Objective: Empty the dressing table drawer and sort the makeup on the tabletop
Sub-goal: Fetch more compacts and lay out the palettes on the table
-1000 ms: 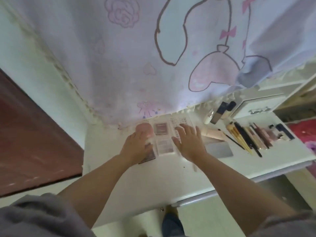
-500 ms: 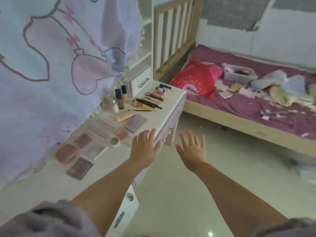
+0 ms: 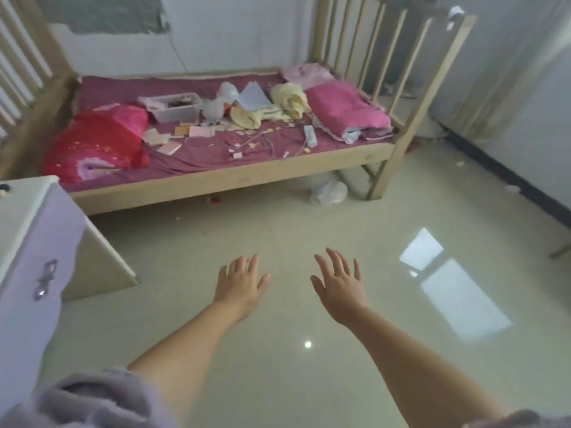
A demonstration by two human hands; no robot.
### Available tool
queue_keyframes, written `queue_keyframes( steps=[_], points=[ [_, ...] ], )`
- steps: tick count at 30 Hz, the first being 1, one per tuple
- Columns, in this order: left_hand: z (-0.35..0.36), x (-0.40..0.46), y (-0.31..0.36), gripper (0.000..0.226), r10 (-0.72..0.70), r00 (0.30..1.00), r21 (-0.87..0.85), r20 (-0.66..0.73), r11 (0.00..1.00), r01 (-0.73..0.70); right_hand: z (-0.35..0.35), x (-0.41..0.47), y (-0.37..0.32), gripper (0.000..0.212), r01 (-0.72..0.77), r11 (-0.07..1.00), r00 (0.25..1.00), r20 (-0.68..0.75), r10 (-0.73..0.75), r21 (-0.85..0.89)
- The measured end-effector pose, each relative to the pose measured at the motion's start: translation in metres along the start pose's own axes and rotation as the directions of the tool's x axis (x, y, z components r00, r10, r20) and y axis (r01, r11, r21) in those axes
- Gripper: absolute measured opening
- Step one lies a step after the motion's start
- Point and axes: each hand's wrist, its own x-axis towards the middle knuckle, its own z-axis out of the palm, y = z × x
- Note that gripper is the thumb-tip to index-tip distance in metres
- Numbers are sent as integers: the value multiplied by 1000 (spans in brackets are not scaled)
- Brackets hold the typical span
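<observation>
Your view has swung away from the desk since the earlier frame: the makeup that lay under your hands is now out of sight, and you face the room instead.

Glossy pale floor (image 3: pixel 278 335) fills most of what you see, with window light reflected on it at the right. Behind it stands a wooden bed (image 3: pixel 216 177) with slatted ends and a purple sheet, cluttered from end to end. On it lie a red pillow (image 3: pixel 95 143) at the left, a folded pink blanket (image 3: pixel 346 109) at the right, a crumpled yellow cloth (image 3: pixel 290 100) just beside the blanket, and a clear plastic box (image 3: pixel 176 109) near the pillow, with small cards and scraps scattered between them. A white plastic bag (image 3: pixel 329 193) sits on the floor under the bed's right end.

Only 1 corner of the desk (image 3: pixel 27 211) shows at the left edge, with a metal drawer handle (image 3: pixel 44 279) on its white front. Whether that drawer is shut you cannot tell from this angle.

Your left hand (image 3: pixel 239 285) and right hand (image 3: pixel 340 287) hang over the bare floor, well apart from the desk, both released with fingers spread and grasping nothing. Grey sleeves show at the bottom corners.
</observation>
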Motion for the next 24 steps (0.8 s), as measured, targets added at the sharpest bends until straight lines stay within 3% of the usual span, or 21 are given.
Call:
queue_keyframes(
  steps=[5,10,18,24],
  points=[
    [27,24,175,59,202,977,-11,64,979,-202,-3,-63,163,56,-233,972,972,29,233,4],
    [37,61,318,58,398,913,-24,91,917,-397,-13,-109,285,57,-448,893,894,23,447,43],
    [62,148,505,59,650,746,-45,146,758,-651,-28,-123,434,57,-683,725,729,28,684,93],
    [56,246,653,58,786,599,-25,152,609,-793,-65,-91,566,55,-815,561,562,-33,826,146]
  ],
)
